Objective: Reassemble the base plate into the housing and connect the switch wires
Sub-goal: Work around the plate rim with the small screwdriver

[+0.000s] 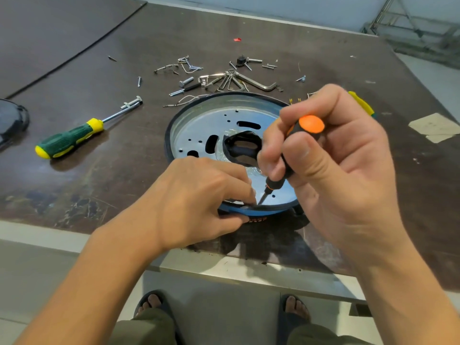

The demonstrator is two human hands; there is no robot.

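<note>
A round blue housing (pixel 268 211) with a black rim lies flat near the table's front edge. Inside it sits the shiny metal base plate (pixel 199 125), with slots, small holes and a dark central opening. My right hand (pixel 331 165) grips a small black screwdriver with an orange cap (pixel 311 124), held nearly upright. Its tip touches the plate's near edge by the rim. My left hand (pixel 199 197) pinches the housing's near rim, fingertips right beside the screwdriver tip. No switch wires are clearly visible.
A green and yellow screwdriver (pixel 72 138) lies to the left. Loose screws, bolts and hex keys (pixel 231 79) are scattered behind the housing. A yellow-handled tool (pixel 362 103) peeks out behind my right hand. A dark object (pixel 12 118) sits at the left edge. Paper scraps (pixel 434 127) lie to the right.
</note>
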